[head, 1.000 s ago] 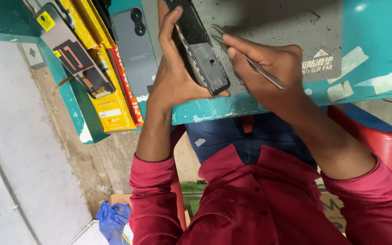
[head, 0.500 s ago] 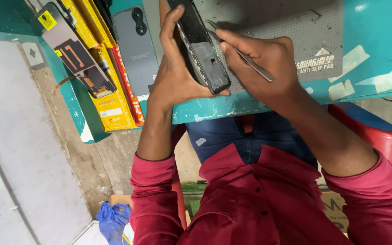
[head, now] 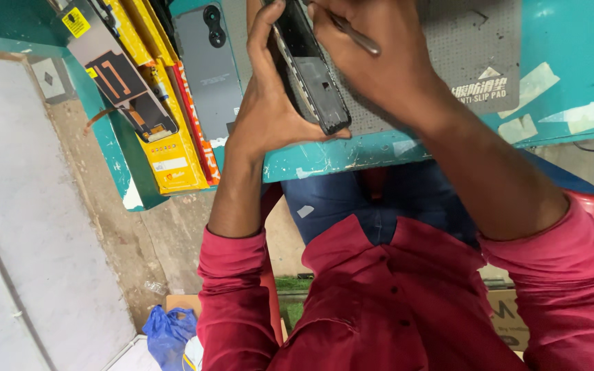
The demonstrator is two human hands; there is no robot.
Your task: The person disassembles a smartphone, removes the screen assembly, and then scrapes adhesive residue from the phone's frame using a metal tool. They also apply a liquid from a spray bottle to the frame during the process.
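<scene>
My left hand (head: 266, 103) grips a black opened phone body (head: 311, 72), tilted on edge above the grey mat (head: 462, 55) on the teal table (head: 572, 75). My right hand (head: 379, 51) is closed around a thin metal tool (head: 355, 34), whose tip sits over the upper part of the phone, near the top edge of the view. The tip itself is hidden by my fingers.
A grey phone back cover (head: 211, 69) lies left of my left hand. Beside it are yellow and red flat boxes (head: 170, 148) with a loose screen part (head: 115, 75) on top. A red stool (head: 589, 203) is under me; a blue bag (head: 166, 333) lies on the floor.
My hands and the phone sit higher in the view now. My right hand with the tool has moved left, over the phone's upper end.
</scene>
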